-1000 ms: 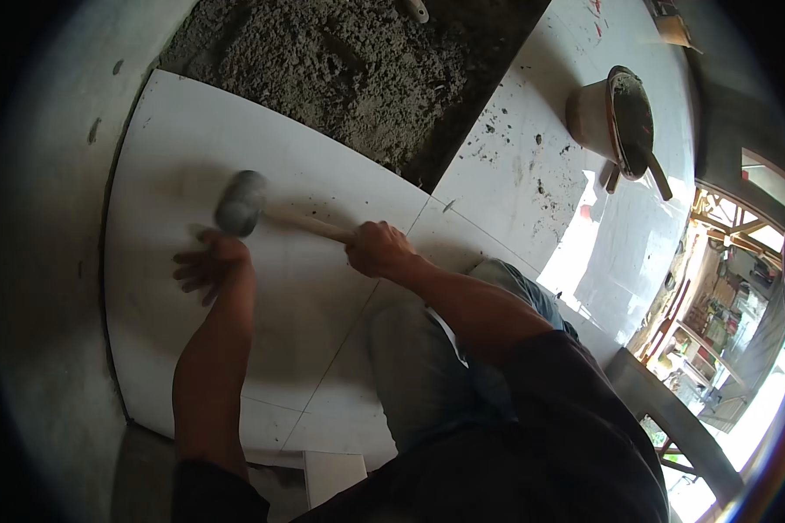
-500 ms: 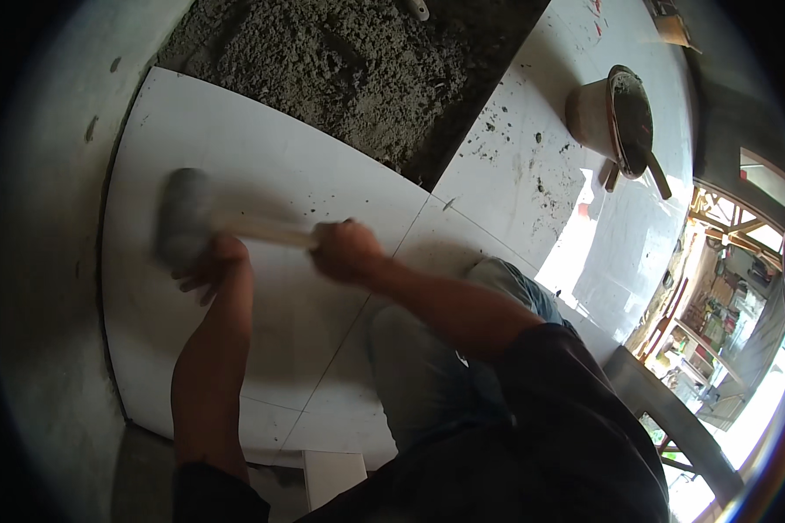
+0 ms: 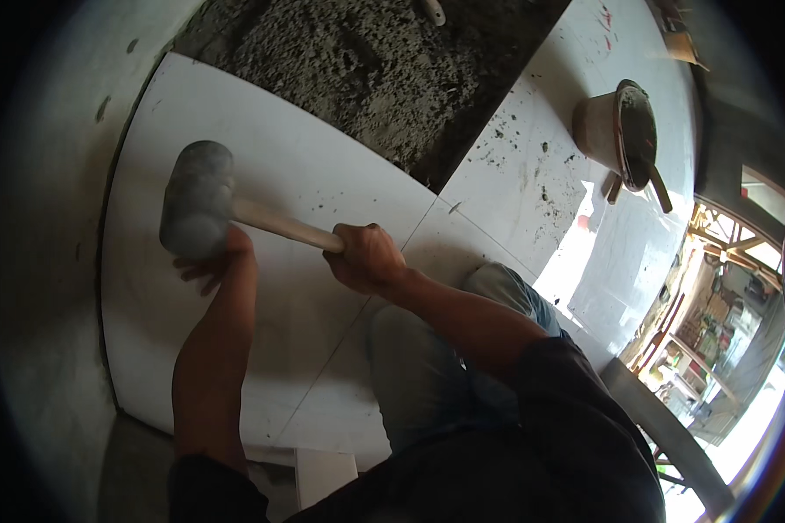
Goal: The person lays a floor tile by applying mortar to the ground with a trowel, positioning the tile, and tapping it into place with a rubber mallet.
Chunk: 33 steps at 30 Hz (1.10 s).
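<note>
My right hand (image 3: pixel 366 259) is wrapped round the wooden handle of a mallet with a big dark grey head (image 3: pixel 198 196). The head hangs over the left part of a large white floor tile (image 3: pixel 296 161), slightly blurred. Partly hidden under it, my left hand (image 3: pixel 222 259) is spread low over the same tile with its fingers apart and nothing visible in them. Whether its fingers press on the tile I cannot tell. Thin joints run between this tile and the neighbouring white tiles.
Rough grey mortar (image 3: pixel 358 78) lies beyond the tile, with a tool handle (image 3: pixel 433 11) at its far edge. A mortar-stained bucket (image 3: pixel 600 132) stands on the right-hand tiles, among scattered crumbs. A plastered wall (image 3: pixel 52 261) borders the left. My knees (image 3: pixel 419 366) are on the tiles.
The mallet head looks larger and less blurred, apparently raised nearer to me. My right hand has shifted slightly right; my left hand stays over the tile. The view has moved a little.
</note>
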### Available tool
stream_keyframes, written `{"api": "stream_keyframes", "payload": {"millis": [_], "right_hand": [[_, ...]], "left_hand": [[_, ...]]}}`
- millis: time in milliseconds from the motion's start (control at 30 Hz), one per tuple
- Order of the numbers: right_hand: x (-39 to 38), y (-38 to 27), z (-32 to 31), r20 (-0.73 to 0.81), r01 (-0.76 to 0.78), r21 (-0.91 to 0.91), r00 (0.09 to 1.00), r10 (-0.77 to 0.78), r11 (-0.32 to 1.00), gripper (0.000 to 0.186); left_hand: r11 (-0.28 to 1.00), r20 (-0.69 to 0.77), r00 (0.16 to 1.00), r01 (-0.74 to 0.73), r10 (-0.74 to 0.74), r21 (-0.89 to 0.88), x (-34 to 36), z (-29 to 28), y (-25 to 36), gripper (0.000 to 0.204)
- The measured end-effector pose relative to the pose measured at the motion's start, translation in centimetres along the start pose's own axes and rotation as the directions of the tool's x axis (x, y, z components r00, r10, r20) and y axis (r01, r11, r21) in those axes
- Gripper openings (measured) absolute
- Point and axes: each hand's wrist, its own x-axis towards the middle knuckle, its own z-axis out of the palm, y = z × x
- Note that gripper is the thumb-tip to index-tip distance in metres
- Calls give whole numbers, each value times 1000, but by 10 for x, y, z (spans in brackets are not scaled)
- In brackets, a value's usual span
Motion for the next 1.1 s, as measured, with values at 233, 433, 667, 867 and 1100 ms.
{"api": "stream_keyframes", "payload": {"millis": [233,433,667,867,1100], "right_hand": [[-18,16,-28,21,-34,-27,999,35,999,28],[-35,43,-8,-240,346,155,922,-304,925,25],[-33,87,-28,59,36,92,997,-42,995,23],[-28,54,-39,119,-49,105,992,36,993,17],[-2,102,-11,119,-218,-85,966,227,972,21]], "left_hand": [[973,63,997,65,-53,-222,-1,-3,0,72],[971,20,971,-238,237,32,-194,-25,-9,69],[741,210,890,-454,405,494,-204,-10,-13,65],[740,136,961,-271,239,616,-195,-3,-15,63],[372,128,960,-216,247,903,-209,14,-23,62]]}}
